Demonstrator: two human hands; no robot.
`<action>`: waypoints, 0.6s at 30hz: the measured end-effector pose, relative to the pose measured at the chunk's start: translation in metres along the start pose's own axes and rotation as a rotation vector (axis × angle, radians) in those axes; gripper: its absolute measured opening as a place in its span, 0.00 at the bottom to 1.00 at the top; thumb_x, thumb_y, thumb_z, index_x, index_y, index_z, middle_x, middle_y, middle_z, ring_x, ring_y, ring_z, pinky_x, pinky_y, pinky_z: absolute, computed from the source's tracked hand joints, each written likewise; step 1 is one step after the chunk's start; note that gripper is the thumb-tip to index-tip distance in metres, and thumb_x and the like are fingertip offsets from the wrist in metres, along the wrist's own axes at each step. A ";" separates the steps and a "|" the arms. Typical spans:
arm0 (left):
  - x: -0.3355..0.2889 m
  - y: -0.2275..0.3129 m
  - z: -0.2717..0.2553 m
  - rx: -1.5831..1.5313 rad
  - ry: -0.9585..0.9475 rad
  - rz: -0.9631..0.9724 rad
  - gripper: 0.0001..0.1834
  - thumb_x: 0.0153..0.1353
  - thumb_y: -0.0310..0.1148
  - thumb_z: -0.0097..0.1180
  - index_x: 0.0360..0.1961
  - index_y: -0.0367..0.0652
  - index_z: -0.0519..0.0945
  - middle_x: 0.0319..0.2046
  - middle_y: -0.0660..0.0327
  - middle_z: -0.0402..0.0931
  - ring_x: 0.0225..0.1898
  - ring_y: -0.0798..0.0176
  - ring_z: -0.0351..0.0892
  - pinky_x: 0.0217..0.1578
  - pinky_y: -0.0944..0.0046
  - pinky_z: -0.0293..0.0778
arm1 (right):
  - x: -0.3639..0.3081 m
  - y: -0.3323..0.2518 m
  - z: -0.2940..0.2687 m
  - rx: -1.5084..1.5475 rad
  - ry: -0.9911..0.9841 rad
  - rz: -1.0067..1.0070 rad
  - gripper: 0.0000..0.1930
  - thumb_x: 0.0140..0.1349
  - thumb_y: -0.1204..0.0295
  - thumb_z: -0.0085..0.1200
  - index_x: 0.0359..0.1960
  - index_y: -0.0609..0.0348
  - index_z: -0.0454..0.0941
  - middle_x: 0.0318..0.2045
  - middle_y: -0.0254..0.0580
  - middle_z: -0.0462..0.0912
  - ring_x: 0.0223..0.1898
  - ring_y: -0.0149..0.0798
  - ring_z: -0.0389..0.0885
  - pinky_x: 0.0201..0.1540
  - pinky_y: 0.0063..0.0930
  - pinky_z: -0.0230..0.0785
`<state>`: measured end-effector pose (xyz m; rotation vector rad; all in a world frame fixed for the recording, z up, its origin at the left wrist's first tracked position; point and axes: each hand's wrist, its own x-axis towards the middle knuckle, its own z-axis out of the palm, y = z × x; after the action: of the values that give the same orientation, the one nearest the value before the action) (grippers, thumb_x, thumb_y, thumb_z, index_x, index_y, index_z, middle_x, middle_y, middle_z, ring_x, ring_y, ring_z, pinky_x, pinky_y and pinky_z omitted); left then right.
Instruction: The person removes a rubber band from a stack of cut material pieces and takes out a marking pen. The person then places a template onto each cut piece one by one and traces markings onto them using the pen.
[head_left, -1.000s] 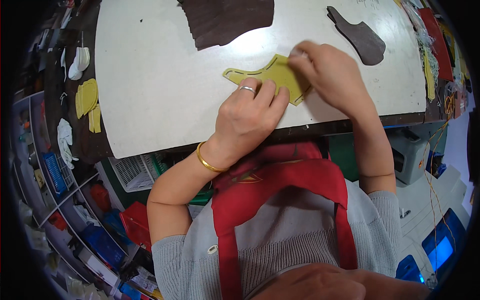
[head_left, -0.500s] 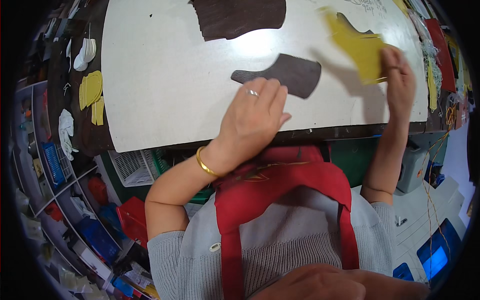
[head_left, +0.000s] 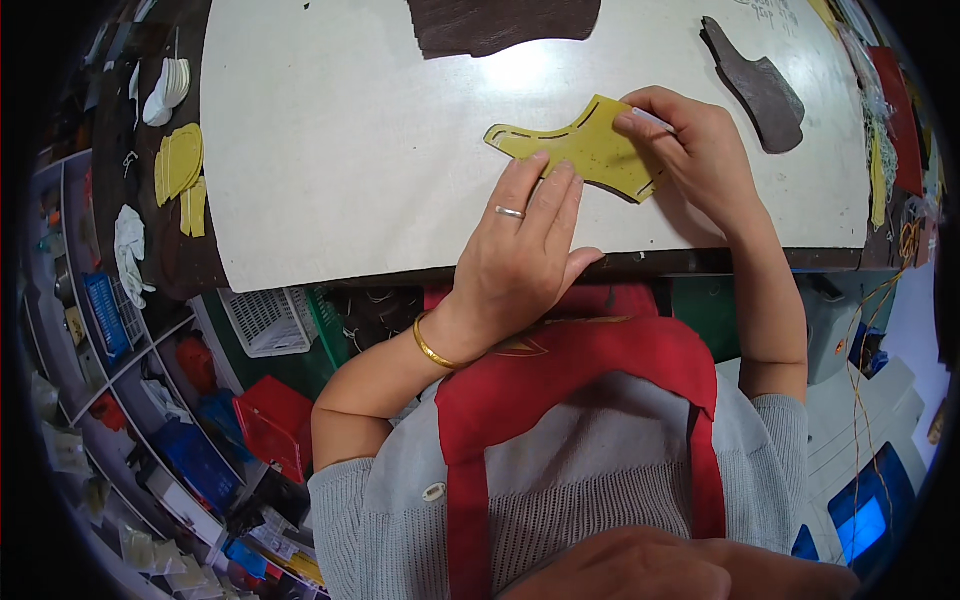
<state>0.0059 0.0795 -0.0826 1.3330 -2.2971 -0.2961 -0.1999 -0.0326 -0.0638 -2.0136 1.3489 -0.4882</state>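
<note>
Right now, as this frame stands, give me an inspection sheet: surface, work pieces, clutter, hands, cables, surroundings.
Surface: white board, a few dark specks.
Work pieces: yellow template over a dark piece, whose edge shows; dark stack at the far edge; loose dark pieces at right.
Clutter: yellow cutouts and a crumpled white item at left.
Hands: left hand has fingertips on the template; right hand holds a slim pale tool, thumb at the template.
Cables: thin orange wires or cords at right.
Surroundings: shelving and red bin lower left; lit blue screen lower right.
</note>
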 end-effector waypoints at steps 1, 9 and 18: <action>0.001 0.000 0.000 -0.007 -0.003 0.007 0.36 0.51 0.41 0.70 0.54 0.24 0.77 0.57 0.43 0.73 0.63 0.39 0.69 0.64 0.47 0.68 | 0.000 0.001 0.001 -0.002 0.005 0.010 0.15 0.69 0.60 0.57 0.43 0.59 0.85 0.28 0.48 0.85 0.28 0.45 0.85 0.34 0.34 0.74; 0.018 -0.020 0.000 0.145 0.082 0.104 0.19 0.51 0.30 0.67 0.46 0.35 0.82 0.43 0.54 0.79 0.47 0.50 0.81 0.47 0.56 0.80 | 0.003 0.015 -0.025 0.092 -0.053 0.140 0.17 0.63 0.68 0.66 0.51 0.59 0.80 0.28 0.37 0.85 0.30 0.25 0.81 0.36 0.23 0.73; 0.030 -0.016 -0.007 0.270 0.080 0.183 0.20 0.50 0.28 0.61 0.47 0.51 0.86 0.40 0.65 0.80 0.37 0.62 0.79 0.30 0.68 0.78 | -0.012 0.010 -0.016 -0.235 0.224 -0.148 0.13 0.59 0.66 0.66 0.44 0.53 0.82 0.30 0.39 0.86 0.30 0.41 0.86 0.34 0.32 0.76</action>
<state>0.0085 0.0459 -0.0744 1.2193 -2.4333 0.1299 -0.2212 -0.0285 -0.0588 -2.3186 1.4524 -0.6658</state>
